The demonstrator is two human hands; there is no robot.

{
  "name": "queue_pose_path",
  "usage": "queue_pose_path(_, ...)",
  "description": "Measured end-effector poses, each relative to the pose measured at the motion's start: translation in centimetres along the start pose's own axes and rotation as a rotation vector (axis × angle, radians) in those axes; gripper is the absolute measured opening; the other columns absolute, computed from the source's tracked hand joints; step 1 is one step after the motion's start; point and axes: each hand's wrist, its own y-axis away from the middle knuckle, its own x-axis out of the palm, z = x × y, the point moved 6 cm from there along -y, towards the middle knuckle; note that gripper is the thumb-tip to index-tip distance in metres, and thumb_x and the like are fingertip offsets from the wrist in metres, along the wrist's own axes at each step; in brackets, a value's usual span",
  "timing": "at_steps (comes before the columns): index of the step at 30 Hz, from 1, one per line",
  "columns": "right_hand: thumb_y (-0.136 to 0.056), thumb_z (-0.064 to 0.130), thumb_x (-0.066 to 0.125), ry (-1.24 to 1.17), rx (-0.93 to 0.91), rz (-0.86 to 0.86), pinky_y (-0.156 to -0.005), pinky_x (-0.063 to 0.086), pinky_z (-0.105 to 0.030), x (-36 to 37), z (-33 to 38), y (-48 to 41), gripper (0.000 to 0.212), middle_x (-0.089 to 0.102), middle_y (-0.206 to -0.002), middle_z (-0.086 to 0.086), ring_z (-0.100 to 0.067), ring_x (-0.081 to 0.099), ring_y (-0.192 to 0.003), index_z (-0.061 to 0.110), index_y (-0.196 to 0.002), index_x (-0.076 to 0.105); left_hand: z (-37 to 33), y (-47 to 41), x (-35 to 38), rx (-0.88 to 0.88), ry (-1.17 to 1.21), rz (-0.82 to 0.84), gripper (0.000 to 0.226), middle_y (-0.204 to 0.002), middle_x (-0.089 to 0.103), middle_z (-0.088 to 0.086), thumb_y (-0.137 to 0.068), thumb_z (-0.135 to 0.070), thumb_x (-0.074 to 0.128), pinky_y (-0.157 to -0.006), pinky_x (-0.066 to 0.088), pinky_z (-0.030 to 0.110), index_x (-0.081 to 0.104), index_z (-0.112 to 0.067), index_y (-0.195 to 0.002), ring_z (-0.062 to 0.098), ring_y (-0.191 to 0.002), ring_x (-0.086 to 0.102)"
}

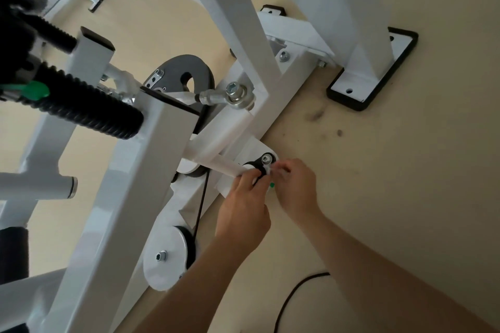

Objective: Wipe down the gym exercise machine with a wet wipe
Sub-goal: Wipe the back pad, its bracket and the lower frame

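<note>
The pale floor point(378, 170) fills the right side, with dark smudges up and to the right of where the hands work. The white exercise machine point(151, 170) crosses the view on a slant, its square posts rising to the left of the grip and its black-edged foot plate point(373, 73) lying well above it. A black ribbed handle point(89, 108) juts out far up to the left. A round white pulley cover point(165, 259) sits below and left of the grip.

Both bare forearms reach up from the lower right and meet low on the frame. The left hand point(243, 208) shows its back to the camera, its fingers curled round the end of a white tube point(227, 166). The right hand point(296, 184) is just beside it, wrist bent, its fingertips pressed together in a pinch on the wet wipe point(270, 170). The wipe is a small white scrap, hard to tell from the white bracket behind. A bolt point(266, 159) sits directly above the pinch. A black cable point(295, 292) curves over the floor well below the hands.
</note>
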Motion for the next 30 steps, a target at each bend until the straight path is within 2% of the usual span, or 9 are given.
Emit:
queue_pose_path(3,-0.086,0.005,0.06,0.159,-0.054,0.09,-0.069,0.044,-0.026,0.2,-0.4,1.2,0.019,0.073,-0.088,-0.001,-0.018,0.064,-0.08,0.014,-0.088,0.076,-0.4,0.2,-0.4,-0.028,-0.019,0.074,0.06,-0.145,0.035,-0.007,-0.086,-0.003,0.051,-0.095,0.04,0.019,0.045,-0.025,-0.141,0.014,-0.132,0.032)
queue_pose_path(6,-0.086,0.007,0.061,0.162,-0.047,0.063,-0.072,0.05,-0.032,-0.3,-0.2,-1.2,0.015,0.072,-0.089,-0.006,-0.023,0.066,-0.083,0.012,-0.089,0.075,-0.8,0.1,-0.9,-0.012,-0.064,0.109,0.058,-0.146,0.032,-0.008,-0.086,-0.005,0.048,-0.094,0.041,0.02,0.044,-0.025,-0.14,0.012,-0.133,0.03)
queue_pose_path(10,-0.089,0.008,0.061,0.183,0.007,0.006,-0.066,0.039,-0.024,-0.4,0.4,-4.7,0.014,0.072,-0.093,-0.009,-0.021,0.064,-0.086,0.008,-0.095,0.074,-0.8,-0.2,-1.7,0.0,-0.216,0.18,0.057,-0.147,0.029,0.0,-0.086,-0.007,0.051,-0.097,0.047,0.03,0.04,-0.019,-0.14,0.018,-0.133,0.032)
queue_pose_path(13,-0.091,0.012,0.061,0.221,0.0,0.033,-0.065,0.04,-0.025,-0.4,0.3,-3.4,0.013,0.07,-0.084,-0.005,-0.02,0.063,-0.079,0.009,-0.086,0.073,-1.7,-0.2,-2.9,0.047,-0.36,0.214,0.049,-0.143,0.033,0.004,-0.086,-0.009,0.052,-0.09,0.049,0.032,0.044,-0.015,-0.134,0.022,-0.126,0.038)
queue_pose_path(16,-0.083,0.015,0.066,0.289,0.014,0.248,-0.063,0.043,-0.028,0.3,-1.2,0.2,0.013,0.064,-0.068,-0.002,-0.019,0.058,-0.066,0.016,-0.071,0.07,-3.0,-0.1,-4.9,0.155,-0.471,0.166,0.044,-0.137,0.044,0.009,-0.083,-0.011,0.057,-0.088,0.045,0.033,0.053,-0.012,-0.126,0.025,-0.119,0.045)
queue_pose_path(19,-0.082,0.013,0.068,0.009,0.132,0.17,-0.059,0.046,-0.023,-2.6,0.4,1.9,0.01,0.068,-0.071,0.003,-0.011,0.061,-0.066,0.019,-0.075,0.07,-4.3,0.3,-7.3,0.311,-0.545,0.128,0.039,-0.106,0.063,0.011,-0.058,-0.013,0.076,-0.064,0.054,0.034,0.069,-0.01,-0.097,0.025,-0.09,0.059)
queue_pose_path(22,-0.087,0.011,0.068,-0.211,-0.152,-0.089,-0.064,0.042,-0.009,-6.6,8.6,2.6,0.015,0.066,-0.079,0.009,0.002,0.058,-0.071,0.024,-0.081,0.065,-5.6,1.4,-10.4,0.492,-0.629,0.02,0.018,-0.08,0.059,0.007,-0.059,-0.009,0.067,-0.052,0.046,0.033,0.065,-0.011,-0.077,0.024,-0.071,0.056)
queue_pose_path(25,-0.087,0.01,0.07,-0.124,-0.528,-0.216,-0.07,0.046,-0.013,-7.2,15.5,3.0,0.007,0.066,-0.087,0.004,-0.005,0.06,-0.077,0.015,-0.092,0.07,-5.7,3.3,-13.9,0.617,-0.723,-0.097,0.014,-0.075,0.056,0.005,-0.077,-0.008,0.05,-0.054,0.043,0.033,0.061,-0.014,-0.071,0.024,-0.07,0.054)
queue_pose_path(30,-0.087,0.011,0.065,0.154,-0.819,-0.135,-0.061,0.051,-0.03,-1.9,17.1,5.1,0.01,0.06,-0.079,-0.006,-0.02,0.058,-0.066,0.008,-0.091,0.074,-1.8,4.6,-18.1,0.569,-0.851,-0.191,0.018,-0.084,0.053,0.007,-0.08,-0.007,0.044,-0.053,0.038,0.033,0.06,-0.013,-0.077,0.024,-0.077,0.049)
